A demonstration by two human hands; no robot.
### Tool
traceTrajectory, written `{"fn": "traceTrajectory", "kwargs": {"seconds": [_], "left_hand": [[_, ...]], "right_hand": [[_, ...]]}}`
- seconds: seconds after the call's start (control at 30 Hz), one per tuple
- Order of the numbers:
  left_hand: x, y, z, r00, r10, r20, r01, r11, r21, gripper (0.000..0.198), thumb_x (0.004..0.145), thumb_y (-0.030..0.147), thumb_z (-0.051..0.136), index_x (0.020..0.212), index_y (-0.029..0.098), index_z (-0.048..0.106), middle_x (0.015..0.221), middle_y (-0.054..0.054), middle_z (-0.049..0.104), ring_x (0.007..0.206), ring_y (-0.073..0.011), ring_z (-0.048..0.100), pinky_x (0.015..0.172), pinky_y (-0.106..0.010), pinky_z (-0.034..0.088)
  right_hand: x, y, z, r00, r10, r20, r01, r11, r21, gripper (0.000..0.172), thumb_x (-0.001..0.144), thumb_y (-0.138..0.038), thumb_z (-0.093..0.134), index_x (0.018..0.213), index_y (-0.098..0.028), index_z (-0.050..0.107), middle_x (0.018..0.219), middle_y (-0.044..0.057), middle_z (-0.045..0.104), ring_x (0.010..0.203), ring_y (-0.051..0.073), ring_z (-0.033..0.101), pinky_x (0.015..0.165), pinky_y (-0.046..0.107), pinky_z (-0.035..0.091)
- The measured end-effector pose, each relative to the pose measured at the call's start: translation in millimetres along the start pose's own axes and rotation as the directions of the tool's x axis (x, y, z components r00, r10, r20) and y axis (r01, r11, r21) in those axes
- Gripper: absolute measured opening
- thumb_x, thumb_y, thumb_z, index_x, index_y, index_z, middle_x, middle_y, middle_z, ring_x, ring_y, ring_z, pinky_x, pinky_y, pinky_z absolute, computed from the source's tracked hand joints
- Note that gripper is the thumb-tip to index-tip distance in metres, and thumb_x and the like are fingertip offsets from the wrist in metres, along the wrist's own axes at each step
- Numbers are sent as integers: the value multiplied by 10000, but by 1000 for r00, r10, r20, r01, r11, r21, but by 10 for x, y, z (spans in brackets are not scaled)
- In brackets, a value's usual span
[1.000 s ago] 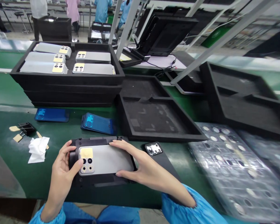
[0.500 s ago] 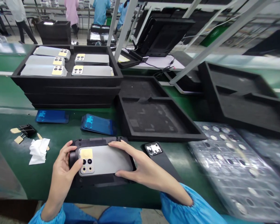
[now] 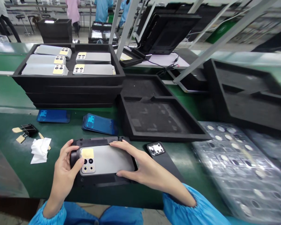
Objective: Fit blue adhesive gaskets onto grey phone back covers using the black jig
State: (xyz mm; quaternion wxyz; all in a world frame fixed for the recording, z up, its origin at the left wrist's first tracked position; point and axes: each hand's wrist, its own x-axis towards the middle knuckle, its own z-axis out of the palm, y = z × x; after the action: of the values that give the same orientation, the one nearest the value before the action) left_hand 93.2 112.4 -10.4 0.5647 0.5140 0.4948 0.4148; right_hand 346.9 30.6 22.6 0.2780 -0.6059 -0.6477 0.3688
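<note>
A silver phone back cover (image 3: 110, 161) with a yellow patch and a square camera block lies in a black fixture (image 3: 100, 180). My left hand (image 3: 66, 167) is closed at the fixture's left end, its thumb pressing beside the camera block and its fingers on the fixture's knob-like end. From the right, my right hand (image 3: 140, 164) spans the cover, forefinger on the upper edge and thumb on the lower edge. Its other fingers are hidden. A dark phone back cover (image 3: 164, 159) lies on the bench beside my right wrist.
Stacked black foam trays (image 3: 72, 81) hold several silver covers at the back left. Blue film-covered sheets (image 3: 99, 124) lie before them. Another foam tray (image 3: 159, 115) stands at centre. Clear plastic blister trays (image 3: 236, 168) are at right; crumpled tissue (image 3: 40, 150) and a binder clip (image 3: 29, 129) at left.
The view has shifted slightly, so the bench items appear a little displaced. Both hands keep the same hold on the silver cover and fixture.
</note>
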Motion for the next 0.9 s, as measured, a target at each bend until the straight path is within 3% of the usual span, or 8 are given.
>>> {"fn": "traceTrajectory", "kwargs": {"seconds": [0.5,0.77,0.9], "left_hand": [[6,-31,-20,999,-2,36,1,999,50,333,737,432,837,949,212,704,1563,-138,468,1451,-336,453,1131,-387,449],[4,-44,-33,999,14,51,-17,997,72,319,755,428,828,968,225,702,1565,-120,463,1448,-313,457,1123,-366,444],[17,-76,-45,998,25,54,-28,997,66,297,768,409,827,975,237,701,1563,-100,465,1434,-283,474,1093,-317,457]], "right_hand": [[21,9,-19,998,-44,55,47,998,-50,655,850,-174,764,1448,-283,522,1552,62,544,1487,291,447,1306,552,194],[3,82,-21,992,-83,92,91,992,-84,646,902,-259,762,1499,-285,516,1593,83,493,1521,295,383,1282,570,209],[-8,114,-7,985,-70,160,100,977,-189,653,937,-350,722,1533,-295,462,1635,76,407,1550,309,290,1265,610,197]]}}
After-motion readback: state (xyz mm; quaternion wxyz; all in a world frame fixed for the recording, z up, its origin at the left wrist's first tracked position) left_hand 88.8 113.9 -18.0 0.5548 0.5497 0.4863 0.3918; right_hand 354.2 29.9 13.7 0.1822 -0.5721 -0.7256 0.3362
